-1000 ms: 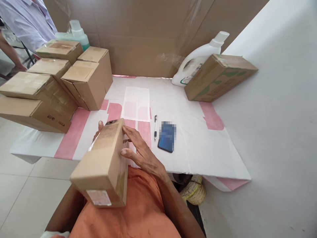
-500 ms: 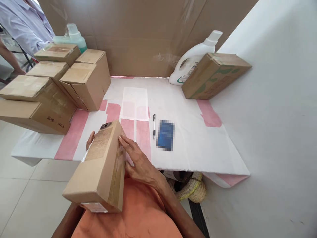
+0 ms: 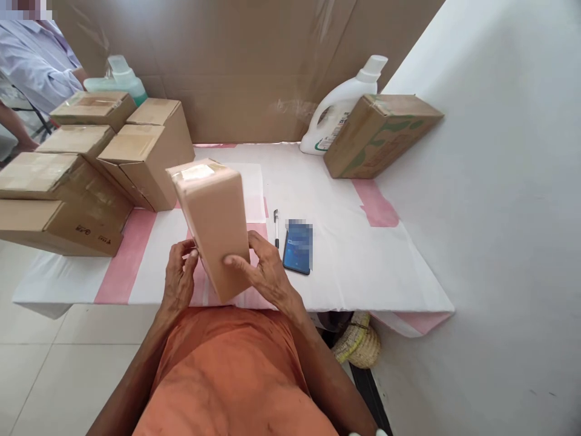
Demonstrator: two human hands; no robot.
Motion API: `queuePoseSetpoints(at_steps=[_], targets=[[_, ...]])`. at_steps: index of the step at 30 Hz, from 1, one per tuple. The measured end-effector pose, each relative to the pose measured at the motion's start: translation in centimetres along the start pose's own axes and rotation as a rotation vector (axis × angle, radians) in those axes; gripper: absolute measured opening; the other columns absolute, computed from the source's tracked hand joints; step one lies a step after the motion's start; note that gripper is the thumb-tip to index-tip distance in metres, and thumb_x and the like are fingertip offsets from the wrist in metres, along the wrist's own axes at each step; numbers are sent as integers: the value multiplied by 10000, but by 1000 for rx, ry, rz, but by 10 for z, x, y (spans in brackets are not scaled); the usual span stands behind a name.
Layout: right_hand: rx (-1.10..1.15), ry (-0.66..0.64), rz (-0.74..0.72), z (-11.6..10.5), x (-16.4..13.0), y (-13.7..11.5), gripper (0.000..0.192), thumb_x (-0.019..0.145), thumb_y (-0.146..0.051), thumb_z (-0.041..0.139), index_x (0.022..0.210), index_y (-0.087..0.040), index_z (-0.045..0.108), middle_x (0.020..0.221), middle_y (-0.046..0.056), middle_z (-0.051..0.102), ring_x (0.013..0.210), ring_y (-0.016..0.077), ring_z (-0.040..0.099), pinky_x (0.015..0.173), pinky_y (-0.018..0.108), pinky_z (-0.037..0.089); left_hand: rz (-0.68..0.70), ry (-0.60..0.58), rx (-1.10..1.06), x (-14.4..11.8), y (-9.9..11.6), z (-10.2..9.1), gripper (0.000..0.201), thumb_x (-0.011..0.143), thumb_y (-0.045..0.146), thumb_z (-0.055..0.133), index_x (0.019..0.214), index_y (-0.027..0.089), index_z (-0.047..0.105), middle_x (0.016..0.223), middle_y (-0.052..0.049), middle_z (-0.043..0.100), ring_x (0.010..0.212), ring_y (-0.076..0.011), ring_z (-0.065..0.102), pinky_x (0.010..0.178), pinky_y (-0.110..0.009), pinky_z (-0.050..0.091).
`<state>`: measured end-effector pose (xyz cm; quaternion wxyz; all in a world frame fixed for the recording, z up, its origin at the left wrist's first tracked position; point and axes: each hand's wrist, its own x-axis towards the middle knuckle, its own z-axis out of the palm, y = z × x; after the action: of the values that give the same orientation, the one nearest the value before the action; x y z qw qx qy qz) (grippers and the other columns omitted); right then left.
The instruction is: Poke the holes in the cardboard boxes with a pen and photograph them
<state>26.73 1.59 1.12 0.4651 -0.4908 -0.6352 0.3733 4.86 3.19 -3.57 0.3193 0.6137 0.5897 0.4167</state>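
Two hands held one box [image 3: 213,224] | left hand [image 3: 178,280] and right hand [image 3: 264,274] gripped its low end | box tilted up over the bench [image 3: 354,272] | pen [image 3: 276,220] near.

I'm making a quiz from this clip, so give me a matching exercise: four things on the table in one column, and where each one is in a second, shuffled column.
Things:
1. pen
2. phone
3. white jug
4. held box

Places:
A. between the left hand and right hand
B. at the cardboard back wall, beside the box with green print
C. just right of the pen
D. between the held box and the phone

Pairs: 1-D, 2-C, 3-B, 4-A
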Motion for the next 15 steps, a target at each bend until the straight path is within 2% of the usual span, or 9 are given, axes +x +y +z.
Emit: queuePoseSetpoints(at_steps=[3, 5, 8, 11, 15], targets=[[-19, 4, 95, -6, 6, 6, 588, 1024, -609, 692, 1445, -199, 677, 1235, 121, 727, 1113, 282, 692, 998, 447, 573, -64, -80, -64, -2, -10, 12, 580, 1005, 685, 595, 1268, 177, 693, 1280, -156, 728, 1164, -301, 737, 1023, -513, 626], [-32, -39, 143, -3, 1, 10, 612, 1018, -545, 721, 1505, -185, 631, 1254, 133, 708, 1113, 285, 688, 984, 456, 578, -100, -133, -103, -3, -13, 15, 655, 925, 733, 640, 1259, 170, 676, 1259, -172, 746, 1149, -322, 754, 1021, -518, 627], [-57, -92, 160, 1, -4, 11, 617, 975, -408, 799, 1524, -196, 613, 1272, 126, 698, 1152, 284, 684, 1036, 464, 574, -205, -224, -210, -1, -12, 12, 639, 866, 653, 734, 1288, 181, 650, 1314, -170, 755, 1231, -336, 737, 1079, -511, 599], [-97, -134, 133, 0, -1, 8, 645, 950, -342, 829, 1533, -188, 597, 1320, 135, 707, 1209, 296, 683, 1097, 490, 559, -299, -230, -293, 5, -10, 5, 608, 879, 567, 732, 1347, 197, 614, 1458, -160, 697, 1398, -341, 647, 1222, -538, 496], [-72, -168, 10, -9, 6, 0, 744, 924, -269, 842, 1591, -151, 534, 1537, 189, 644, 1416, 315, 624, 1229, 506, 492, -252, -181, -266, 10, -9, 3, 618, 909, 565, 715, 1411, 233, 573, 1517, -136, 647, 1487, -342, 562, 1269, -551, 448]])
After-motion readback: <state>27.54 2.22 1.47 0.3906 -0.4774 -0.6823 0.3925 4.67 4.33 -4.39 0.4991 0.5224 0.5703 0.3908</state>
